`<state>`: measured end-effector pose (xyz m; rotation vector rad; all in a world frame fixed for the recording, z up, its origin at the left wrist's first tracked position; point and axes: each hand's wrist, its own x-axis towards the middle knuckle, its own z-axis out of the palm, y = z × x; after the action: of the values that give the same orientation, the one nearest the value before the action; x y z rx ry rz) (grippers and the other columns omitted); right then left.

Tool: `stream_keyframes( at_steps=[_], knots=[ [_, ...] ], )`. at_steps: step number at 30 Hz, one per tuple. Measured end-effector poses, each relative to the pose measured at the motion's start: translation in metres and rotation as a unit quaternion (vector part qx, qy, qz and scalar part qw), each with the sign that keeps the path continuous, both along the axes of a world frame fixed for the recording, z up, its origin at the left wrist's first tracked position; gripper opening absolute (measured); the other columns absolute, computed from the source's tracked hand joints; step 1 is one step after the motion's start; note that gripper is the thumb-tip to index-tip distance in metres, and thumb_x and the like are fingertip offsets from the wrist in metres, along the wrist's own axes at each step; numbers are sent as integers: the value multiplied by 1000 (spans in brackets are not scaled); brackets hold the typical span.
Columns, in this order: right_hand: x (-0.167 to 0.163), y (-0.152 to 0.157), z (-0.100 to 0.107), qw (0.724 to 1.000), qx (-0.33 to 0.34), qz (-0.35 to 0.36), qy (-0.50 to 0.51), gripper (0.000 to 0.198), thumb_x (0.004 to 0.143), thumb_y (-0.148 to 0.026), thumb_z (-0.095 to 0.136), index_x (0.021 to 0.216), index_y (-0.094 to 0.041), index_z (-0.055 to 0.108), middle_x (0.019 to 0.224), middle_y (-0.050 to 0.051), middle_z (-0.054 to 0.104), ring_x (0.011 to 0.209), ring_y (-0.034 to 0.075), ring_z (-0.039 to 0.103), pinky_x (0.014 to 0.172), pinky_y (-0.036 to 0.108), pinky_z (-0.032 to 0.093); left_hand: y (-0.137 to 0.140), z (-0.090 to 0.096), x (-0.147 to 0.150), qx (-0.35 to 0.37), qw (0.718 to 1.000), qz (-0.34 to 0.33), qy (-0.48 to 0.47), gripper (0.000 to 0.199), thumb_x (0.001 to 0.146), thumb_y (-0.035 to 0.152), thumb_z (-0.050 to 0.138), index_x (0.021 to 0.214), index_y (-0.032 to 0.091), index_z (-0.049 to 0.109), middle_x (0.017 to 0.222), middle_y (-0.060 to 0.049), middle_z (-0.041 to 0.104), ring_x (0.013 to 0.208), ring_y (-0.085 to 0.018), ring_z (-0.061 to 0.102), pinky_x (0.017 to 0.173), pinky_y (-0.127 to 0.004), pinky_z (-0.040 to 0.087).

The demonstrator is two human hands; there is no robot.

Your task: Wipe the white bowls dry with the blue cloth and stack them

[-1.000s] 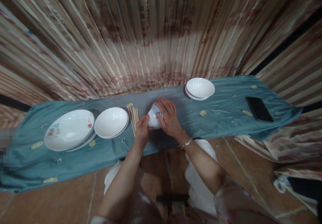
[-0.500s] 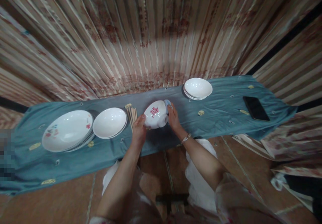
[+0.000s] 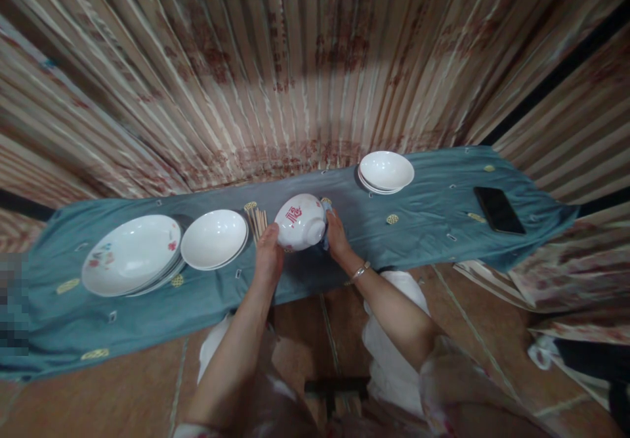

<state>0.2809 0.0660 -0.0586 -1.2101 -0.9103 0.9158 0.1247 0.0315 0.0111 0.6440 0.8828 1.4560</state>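
Note:
A white bowl [image 3: 299, 220] with a red character on its outside is held tilted on its side above the table, its foot ring turned toward the lower right. My left hand [image 3: 269, 251] grips its left edge, thumb on the outer wall. My right hand [image 3: 339, 236] is closed around a bluish cloth [image 3: 327, 215] beside the right side of the bowl; whether the cloth touches the bowl there is hard to see. Just left of the bowl lies a bunch of wooden chopsticks [image 3: 258, 220], partly behind my left hand.
A teal cloth-covered table [image 3: 423, 228] spans the view. Stacked large floral plates [image 3: 132, 254] and stacked white bowls [image 3: 215, 238] stand left, with another bowl stack [image 3: 386, 170] at back right. A black phone [image 3: 499, 209] lies far right. Pleated curtains [image 3: 315, 64] hang behind.
The bowl has turned in my left hand, showing more of its foot, and shifted slightly left. My right hand and the cloth have moved a little downward along its side.

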Motion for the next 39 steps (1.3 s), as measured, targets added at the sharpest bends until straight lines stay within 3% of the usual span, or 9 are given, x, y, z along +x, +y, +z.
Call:
stream_keyframes(
  at_steps=[3,10,17,22,25,29,32,35,39],
  knots=[
    [2,2,12,999,-27,-6,26,55,90,-62,48,123,-22,67,135,8,69,134,25,57,123,45,35,-1,-1,0,15,1000,-24,3,51,61,54,91,88,15,73,89,-10,79,110,-30,72,95,-39,56],
    [21,9,35,998,32,-16,-51,47,91,-54,45,117,-19,65,121,13,72,126,27,61,119,46,41,-2,-18,-2,-12,998,-40,45,45,65,50,90,94,18,77,99,-8,79,100,-24,72,90,-34,55],
    [26,8,42,991,76,-7,-113,45,96,-53,47,122,-21,64,123,12,71,118,24,63,116,45,44,-6,-25,-5,0,997,-56,60,48,69,44,86,112,24,78,125,-9,75,117,-26,68,98,-38,55],
    [17,-1,51,979,108,22,-172,51,100,-57,43,128,-19,63,127,13,71,120,24,65,114,42,48,-3,-23,-11,45,990,8,132,52,69,33,80,120,23,76,139,-8,69,137,-29,57,113,-39,47],
    [13,-6,56,966,126,41,-220,49,103,-53,41,133,-21,62,132,13,69,125,23,64,115,41,47,0,-16,-11,60,988,32,140,48,70,33,78,116,22,77,133,-7,73,132,-28,61,111,-37,47],
    [12,-13,60,948,143,53,-280,48,105,-47,36,138,-22,59,139,13,65,133,24,59,120,44,43,1,-8,-6,38,991,44,117,39,72,45,78,102,19,78,99,-6,79,95,-21,73,86,-31,56],
    [13,-20,63,932,146,47,-328,49,106,-45,35,143,-22,55,154,14,53,147,25,46,125,48,36,-1,-4,-4,12,993,41,110,36,70,47,82,91,19,75,80,-2,74,72,-15,68,69,-26,53],
    [12,-29,71,906,173,60,-382,49,107,-40,33,148,-22,51,163,13,42,155,24,36,128,49,31,-5,1,-2,10,994,26,110,34,67,46,84,86,19,73,76,1,71,66,-12,62,62,-23,49],
    [0,-42,86,847,227,113,-466,49,106,-33,35,152,-20,49,164,14,43,158,25,30,130,54,27,-9,7,0,29,992,14,118,35,66,46,86,85,19,74,75,1,70,65,-11,61,62,-22,49]
  ],
)
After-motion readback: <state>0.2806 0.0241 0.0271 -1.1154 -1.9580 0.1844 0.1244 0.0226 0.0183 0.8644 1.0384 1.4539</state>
